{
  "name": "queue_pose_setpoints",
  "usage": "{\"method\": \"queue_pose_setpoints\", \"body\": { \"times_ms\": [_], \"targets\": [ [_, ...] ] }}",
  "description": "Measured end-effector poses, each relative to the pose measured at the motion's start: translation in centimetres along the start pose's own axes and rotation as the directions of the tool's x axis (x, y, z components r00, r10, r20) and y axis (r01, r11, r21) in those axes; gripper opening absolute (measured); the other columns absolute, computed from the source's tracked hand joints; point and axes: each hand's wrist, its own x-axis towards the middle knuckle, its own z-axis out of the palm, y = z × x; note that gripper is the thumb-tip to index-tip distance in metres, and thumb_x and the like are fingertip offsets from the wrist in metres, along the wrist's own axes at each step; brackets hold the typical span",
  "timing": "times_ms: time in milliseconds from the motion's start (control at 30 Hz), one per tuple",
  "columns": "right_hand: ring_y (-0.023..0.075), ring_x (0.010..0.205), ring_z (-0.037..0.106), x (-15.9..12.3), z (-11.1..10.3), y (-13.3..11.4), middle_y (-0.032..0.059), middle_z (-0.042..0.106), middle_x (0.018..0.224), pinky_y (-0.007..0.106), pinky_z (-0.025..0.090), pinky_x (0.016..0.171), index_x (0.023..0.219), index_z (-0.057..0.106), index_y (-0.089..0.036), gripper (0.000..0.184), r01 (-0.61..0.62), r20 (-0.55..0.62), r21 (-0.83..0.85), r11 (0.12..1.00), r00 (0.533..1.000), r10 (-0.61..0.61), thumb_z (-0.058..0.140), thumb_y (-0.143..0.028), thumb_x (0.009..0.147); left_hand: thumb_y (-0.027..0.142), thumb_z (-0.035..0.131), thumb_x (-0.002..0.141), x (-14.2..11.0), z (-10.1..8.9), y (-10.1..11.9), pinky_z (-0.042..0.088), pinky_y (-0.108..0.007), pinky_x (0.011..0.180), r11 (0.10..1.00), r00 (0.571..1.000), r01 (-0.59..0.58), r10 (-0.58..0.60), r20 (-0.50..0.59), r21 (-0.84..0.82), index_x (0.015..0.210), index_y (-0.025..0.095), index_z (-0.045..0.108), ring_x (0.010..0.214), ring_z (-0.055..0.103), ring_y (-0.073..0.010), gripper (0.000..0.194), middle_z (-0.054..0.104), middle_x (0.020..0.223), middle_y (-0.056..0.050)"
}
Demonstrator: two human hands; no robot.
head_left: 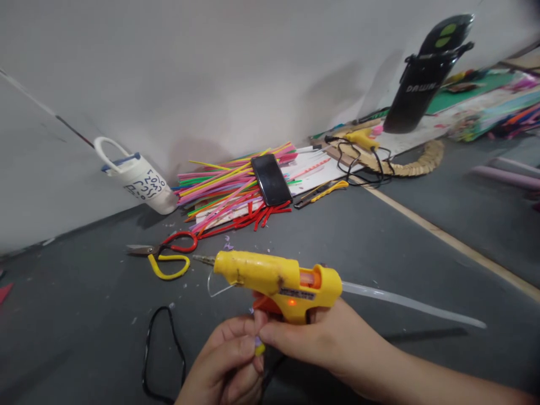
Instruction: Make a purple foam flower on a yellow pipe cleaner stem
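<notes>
Beneath a pale wall [169, 73], pipe cleaners [223, 188] lie on the grey tabletop [101, 315]. The right hand [324, 343] grips the yellow glue gun [261, 270], glue stick [413, 304] loaded; the left hand [225, 360] pinches a small purple-and-yellow piece [259, 347] below, seemingly unfinished.

This is looking like a craft workshop: coloured strips [223, 185] are lying bundled beneath a black phone [271, 180] on the dark worktop [392, 247], scissors [157, 250] are resting left of the phone, a utility knife [323, 193] is lying just right of it, and a yellow glue gun [261, 270] is being held before it.
</notes>
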Motion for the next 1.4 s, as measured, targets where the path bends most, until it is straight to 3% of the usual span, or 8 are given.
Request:
{"method": "queue_pose_setpoints", "body": {
  "times_ms": [267,467,700,867,967,1100,1267,1400],
  "targets": [
    [0.0167,0.074,0.068,0.0,0.0,-0.6,0.0006,0.071,0.075,0.024,0.052,0.067,0.075,0.066,-0.019,0.012,-0.025,-0.023,-0.145,0.989,1.000,0.021,0.060,-0.018,0.065,0.032,0.064,0.080,-0.1,0.1,0.0,0.019,-0.013,0.034,0.999,0.999,-0.014,0.016,-0.048,0.051,0.072,0.016,0.069,0.029,0.015,-0.0015,0.018,0.029,0.035,0.012],
    [0.0201,0.080,0.068,-0.2,0.1,0.0,0.0008,0.072,0.081,0.030,0.052,0.075,0.080,0.069,-0.022,0.017,-0.004,-0.058,-0.194,0.981,0.998,-0.007,0.061,-0.023,0.065,0.031,0.064,0.080,0.1,0.1,0.1,0.019,-0.013,0.034,0.998,0.999,-0.023,0.026,-0.043,0.059,0.074,0.015,0.069,0.028,0.016,-0.0011,0.018,0.031,0.035,0.011],
    [0.0126,0.070,0.060,-0.2,-0.9,-1.2,-0.0024,0.064,0.073,0.022,0.048,0.067,0.076,0.063,-0.018,0.013,-0.006,0.066,0.114,0.993,0.998,-0.001,0.068,-0.022,0.065,0.027,0.060,0.082,-0.2,-0.1,0.0,0.017,-0.013,0.033,0.998,0.997,-0.063,0.063,-0.035,-0.003,0.076,0.015,0.067,0.029,0.011,-0.0009,0.016,0.025,0.035,0.012],
    [0.0060,0.059,0.048,0.1,-1.3,-1.1,-0.0059,0.055,0.066,0.017,0.041,0.059,0.078,0.058,-0.016,0.015,-0.020,0.207,0.167,0.986,0.978,-0.015,0.067,-0.015,0.067,0.027,0.061,0.081,-0.2,0.2,0.0,0.016,-0.013,0.032,0.999,0.998,-0.049,0.049,-0.038,-0.014,0.074,0.013,0.066,0.028,0.012,-0.0008,0.016,0.026,0.035,0.012],
    [0.0054,0.057,0.047,0.1,-1.3,-1.2,-0.0068,0.053,0.064,0.016,0.039,0.057,0.082,0.056,-0.016,0.020,-0.025,0.222,0.185,0.982,0.975,-0.017,0.067,-0.015,0.065,0.026,0.063,0.080,-0.1,0.2,0.1,0.016,-0.013,0.033,0.999,0.997,-0.033,0.033,-0.074,0.002,0.072,0.013,0.066,0.028,0.012,-0.0003,0.016,0.027,0.034,0.012],
    [0.0077,0.059,0.053,0.1,-1.3,-1.0,-0.0054,0.058,0.066,0.018,0.044,0.060,0.082,0.060,-0.017,0.021,-0.026,0.152,0.081,0.996,0.988,0.013,0.066,-0.013,0.062,0.025,0.063,0.079,-0.2,0.3,0.1,0.017,-0.012,0.032,1.000,0.996,0.003,-0.004,-0.086,-0.013,0.071,0.012,0.065,0.028,0.012,-0.0002,0.016,0.027,0.033,0.012],
    [0.0169,0.082,0.066,-0.1,-1.1,-0.1,-0.0007,0.071,0.086,0.026,0.051,0.077,0.084,0.068,-0.022,0.017,0.057,0.134,-0.092,0.994,0.990,-0.044,0.061,-0.018,0.069,0.022,0.060,0.079,-0.1,0.3,-0.1,0.014,-0.011,0.029,0.997,0.999,0.016,-0.019,-0.035,-0.080,0.072,0.012,0.066,0.026,0.012,0.0000,0.013,0.026,0.034,0.012],
    [0.0167,0.075,0.067,-0.1,-0.8,-0.2,-0.0015,0.071,0.078,0.026,0.054,0.072,0.079,0.066,-0.022,0.018,0.135,0.103,-0.134,0.982,0.987,-0.122,0.058,-0.016,0.064,0.022,0.061,0.078,-0.1,0.3,0.0,0.013,-0.012,0.029,0.997,0.999,0.026,-0.028,-0.026,-0.073,0.071,0.013,0.065,0.025,0.011,-0.0001,0.012,0.027,0.032,0.012]
  ]
}}
